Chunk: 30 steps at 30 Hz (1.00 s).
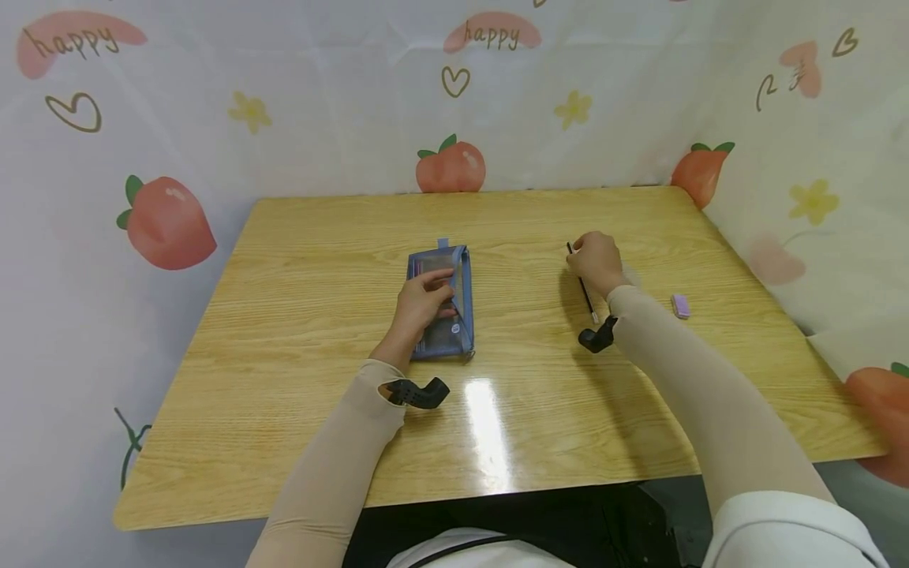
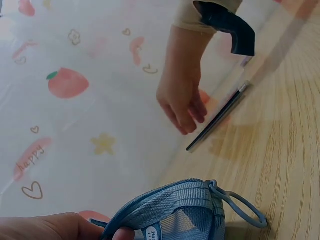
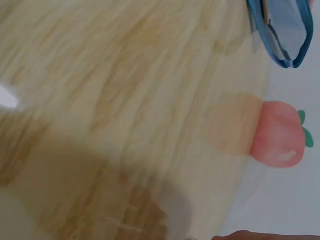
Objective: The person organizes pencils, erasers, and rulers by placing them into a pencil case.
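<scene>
A blue mesh zip pencil case (image 1: 440, 345) lies on the table with its right side unzipped and gaping. My left hand (image 1: 422, 304) is over it, its thumb and fingers gripping the edge of the opening; a zip pull shows in the left wrist view beside the case (image 2: 187, 200). Further right, a dark pencil (image 1: 586, 298) with a metal ferrule and pale eraser end rests on the wood. Just above its far end my right hand (image 1: 598, 262) hangs with loosely bent fingers, and in the left wrist view a gap separates the fingertips (image 2: 187, 131) from the pencil (image 2: 218, 118).
A small purple eraser (image 1: 680, 306) lies right of my right hand. The wooden table (image 1: 319, 315) meets a white printed sheet (image 1: 341, 95) at its back and sides. Slim coloured items show faintly through the case's mesh.
</scene>
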Tool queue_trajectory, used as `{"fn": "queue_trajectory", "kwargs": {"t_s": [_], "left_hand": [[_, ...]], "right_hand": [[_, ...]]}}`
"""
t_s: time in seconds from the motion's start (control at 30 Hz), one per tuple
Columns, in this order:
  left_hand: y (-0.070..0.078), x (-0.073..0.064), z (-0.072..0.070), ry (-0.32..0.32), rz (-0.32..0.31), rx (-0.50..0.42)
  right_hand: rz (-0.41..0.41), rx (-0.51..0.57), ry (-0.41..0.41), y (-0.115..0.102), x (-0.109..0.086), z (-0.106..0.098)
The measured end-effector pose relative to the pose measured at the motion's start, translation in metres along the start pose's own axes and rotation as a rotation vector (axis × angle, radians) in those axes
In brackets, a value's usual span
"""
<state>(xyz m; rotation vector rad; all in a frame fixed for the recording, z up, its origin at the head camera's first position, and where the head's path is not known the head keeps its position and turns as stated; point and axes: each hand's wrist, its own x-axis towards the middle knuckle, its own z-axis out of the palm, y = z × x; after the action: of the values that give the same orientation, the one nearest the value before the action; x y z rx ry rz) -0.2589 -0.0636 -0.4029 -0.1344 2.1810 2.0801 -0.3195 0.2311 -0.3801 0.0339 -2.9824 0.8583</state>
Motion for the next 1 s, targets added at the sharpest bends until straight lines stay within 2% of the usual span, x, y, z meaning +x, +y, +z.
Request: {"fn": "queue_trajectory", "kwargs": {"t_s": [0.17,0.4,0.7,1.0], "left_hand": [[-0.001,0.0,-0.001,-0.008,-0.002,-0.009],[0.0,-0.001,-0.001,-0.008,0.001,0.001],[0.0,0.0,0.0,-0.004,0.006,-0.001],[0.001,-0.001,0.0,-0.004,0.004,0.005]], "right_hand": [[0.042,-0.085,-0.032,0.015,0.003,0.004],[0.053,-0.091,0.002,0.018,0.005,0.008],[0.04,-0.062,0.024,0.02,0.006,0.012],[0.056,0.021,0.006,0.016,0.002,0.009]]}}
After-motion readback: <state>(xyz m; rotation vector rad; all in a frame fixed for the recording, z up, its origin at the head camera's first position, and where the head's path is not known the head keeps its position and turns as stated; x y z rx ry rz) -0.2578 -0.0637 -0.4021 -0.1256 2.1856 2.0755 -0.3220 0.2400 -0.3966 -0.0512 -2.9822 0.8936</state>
